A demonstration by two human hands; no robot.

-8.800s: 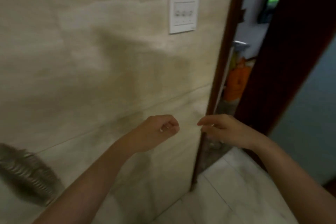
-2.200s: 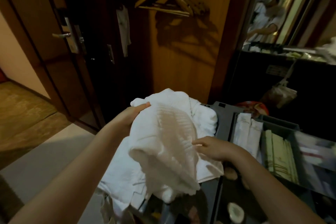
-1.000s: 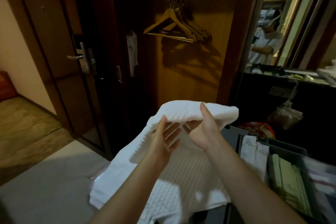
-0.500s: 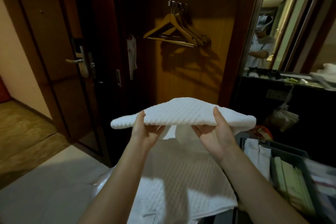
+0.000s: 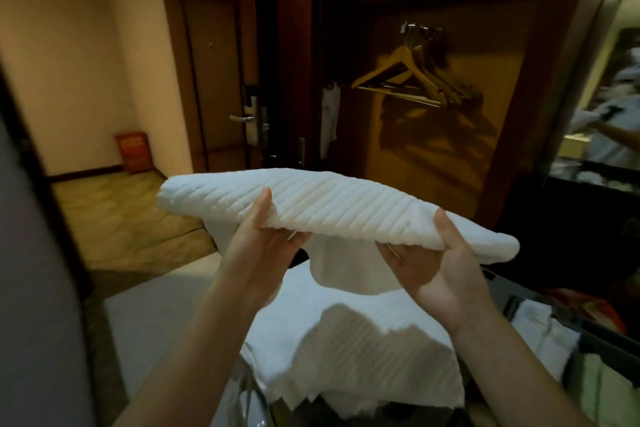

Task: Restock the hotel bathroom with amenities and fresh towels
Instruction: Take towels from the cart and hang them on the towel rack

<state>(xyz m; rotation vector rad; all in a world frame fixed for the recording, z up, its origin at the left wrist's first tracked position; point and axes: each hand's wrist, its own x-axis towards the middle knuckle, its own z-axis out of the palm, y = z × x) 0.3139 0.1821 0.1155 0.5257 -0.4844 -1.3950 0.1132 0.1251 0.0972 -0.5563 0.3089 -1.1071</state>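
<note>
The left hand (image 5: 266, 236) and right hand (image 5: 440, 263) are gripping the folded white ribbed towel (image 5: 332, 204), thumbs on top; carrying it level is likely stopping its folds slipping apart.

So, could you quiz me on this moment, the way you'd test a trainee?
1. True or false: the left hand and right hand both hold the folded white towel.
2. Which hangs in the wardrobe behind it? A) wooden hangers B) bathrobe C) umbrella
3. Fill in: each hand's thumb lies ___ the towel, fingers beneath.
Key: 1 true; 2 A; 3 on top of.
</note>
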